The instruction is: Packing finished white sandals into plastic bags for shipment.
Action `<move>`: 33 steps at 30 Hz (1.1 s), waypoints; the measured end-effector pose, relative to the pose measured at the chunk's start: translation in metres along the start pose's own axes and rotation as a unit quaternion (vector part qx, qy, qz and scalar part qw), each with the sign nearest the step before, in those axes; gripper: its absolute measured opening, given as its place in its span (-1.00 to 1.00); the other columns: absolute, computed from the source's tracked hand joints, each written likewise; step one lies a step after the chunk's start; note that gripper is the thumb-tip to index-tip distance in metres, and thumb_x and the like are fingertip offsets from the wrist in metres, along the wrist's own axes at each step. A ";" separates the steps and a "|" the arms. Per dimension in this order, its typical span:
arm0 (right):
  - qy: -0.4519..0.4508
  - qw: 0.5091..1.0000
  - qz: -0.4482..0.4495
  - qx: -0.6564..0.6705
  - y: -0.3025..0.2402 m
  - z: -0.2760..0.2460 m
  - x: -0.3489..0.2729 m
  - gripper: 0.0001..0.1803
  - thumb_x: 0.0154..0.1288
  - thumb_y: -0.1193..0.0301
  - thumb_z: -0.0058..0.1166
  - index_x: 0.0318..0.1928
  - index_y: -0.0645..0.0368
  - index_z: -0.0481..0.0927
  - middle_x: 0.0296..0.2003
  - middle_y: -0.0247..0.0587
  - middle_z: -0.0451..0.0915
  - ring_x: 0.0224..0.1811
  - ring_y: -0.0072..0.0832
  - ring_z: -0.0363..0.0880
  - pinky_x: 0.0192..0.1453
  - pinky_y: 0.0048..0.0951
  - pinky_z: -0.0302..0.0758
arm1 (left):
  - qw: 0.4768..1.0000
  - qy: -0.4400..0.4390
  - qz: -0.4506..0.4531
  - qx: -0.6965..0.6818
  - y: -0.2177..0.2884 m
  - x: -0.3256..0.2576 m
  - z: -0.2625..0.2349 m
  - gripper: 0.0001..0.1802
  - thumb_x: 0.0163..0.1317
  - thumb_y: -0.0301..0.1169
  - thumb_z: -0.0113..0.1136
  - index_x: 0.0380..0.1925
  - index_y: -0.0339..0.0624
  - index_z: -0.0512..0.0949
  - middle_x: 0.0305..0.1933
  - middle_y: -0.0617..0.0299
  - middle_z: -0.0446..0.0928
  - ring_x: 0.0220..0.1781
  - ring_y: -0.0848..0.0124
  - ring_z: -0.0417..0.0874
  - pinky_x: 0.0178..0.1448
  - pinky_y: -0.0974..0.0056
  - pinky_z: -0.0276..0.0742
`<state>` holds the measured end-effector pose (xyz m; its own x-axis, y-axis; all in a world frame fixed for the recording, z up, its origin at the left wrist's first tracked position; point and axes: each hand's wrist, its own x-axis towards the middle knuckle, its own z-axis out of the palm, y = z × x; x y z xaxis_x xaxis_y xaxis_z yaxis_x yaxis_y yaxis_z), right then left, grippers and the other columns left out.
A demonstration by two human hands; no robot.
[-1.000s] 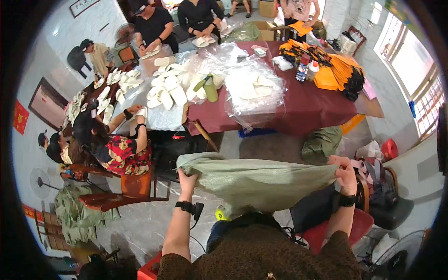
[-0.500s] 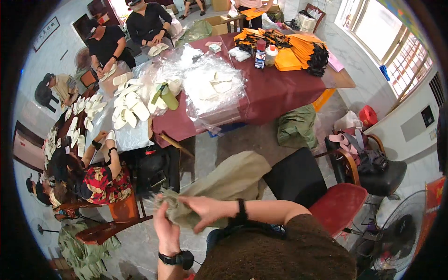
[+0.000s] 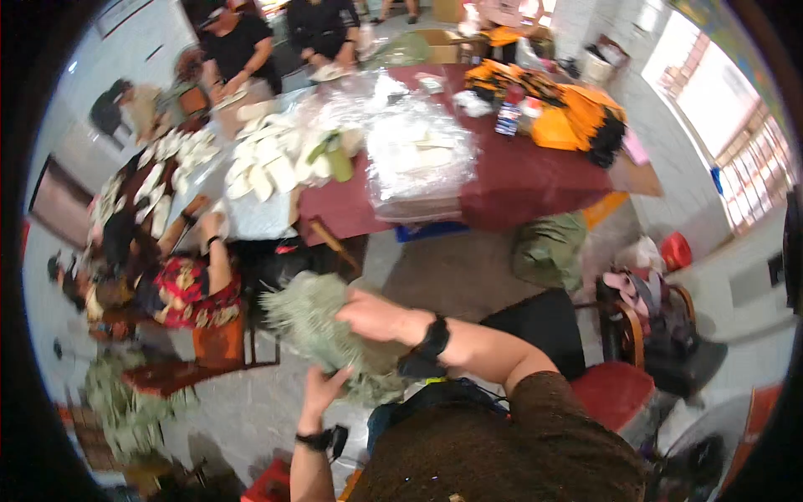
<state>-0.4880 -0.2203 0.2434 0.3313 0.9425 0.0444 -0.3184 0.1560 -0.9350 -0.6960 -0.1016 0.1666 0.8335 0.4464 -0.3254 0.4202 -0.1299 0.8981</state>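
Observation:
A grey-green woven sack (image 3: 311, 322) with a frayed, fringed mouth hangs before my body, over the floor. My right hand (image 3: 378, 320) is closed on its upper right side. Low at the sack's near edge, my left hand (image 3: 320, 391) has its thumb and fingers apart and touches the frayed fabric. Dark bands circle both wrists. The picture is blurred, and the sack's far end is hidden behind my right forearm.
Ahead is a dark red table (image 3: 535, 171) with cream slippers (image 3: 268, 163), clear plastic packs (image 3: 422, 159) and orange bags (image 3: 577, 113). A seated person (image 3: 188, 284) works at the left. Chairs (image 3: 535, 330) stand at my right; a green sack (image 3: 548, 251) lies by the table.
The sack has swung up and left from its lengthwise lie, its frayed mouth now spread wide. My right hand rose; my left hand moved slightly right. The view shifted.

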 end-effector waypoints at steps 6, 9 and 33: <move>0.137 0.982 -0.045 -0.123 -0.034 -0.124 0.015 -0.63 0.22 0.69 0.02 0.06 0.27 0.54 -0.04 -0.24 0.62 0.01 -0.50 0.56 0.15 -0.43 0.47 | 0.959 0.273 0.074 0.018 -0.022 0.053 -0.044 -0.78 0.14 -0.49 0.31 -0.20 -0.30 0.63 -0.33 0.35 0.62 -0.26 0.55 0.55 -0.14 0.37 0.48; 0.178 0.877 -0.051 -0.443 -0.043 -0.172 0.015 -0.51 0.04 0.75 -0.18 0.01 0.20 0.53 -0.14 -0.05 0.66 0.02 -0.25 0.61 0.12 -0.38 0.49 | 0.959 0.274 0.064 0.016 -0.013 0.037 -0.097 -0.81 0.07 -0.55 0.33 -0.27 -0.30 0.60 -0.38 0.38 0.59 -0.28 0.61 0.52 -0.15 0.43 0.45; 0.023 0.908 0.267 -0.323 0.081 -0.212 0.151 -0.61 0.16 0.35 0.24 0.00 0.21 0.58 -0.24 -0.28 0.60 -0.21 -0.47 0.52 -0.09 -0.42 0.43 | 0.802 0.495 -0.209 -0.260 -0.188 -0.022 -0.141 -0.52 0.26 -0.39 0.05 0.18 -0.32 0.42 -0.03 0.03 0.59 -0.10 0.28 0.61 -0.14 0.20 0.55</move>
<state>-0.2753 -0.1277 0.1001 0.3252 0.8169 -0.4763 0.1384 -0.5394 -0.8306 -0.8444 0.0382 0.0464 -0.1438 0.8726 -0.4669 0.1685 0.4865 0.8573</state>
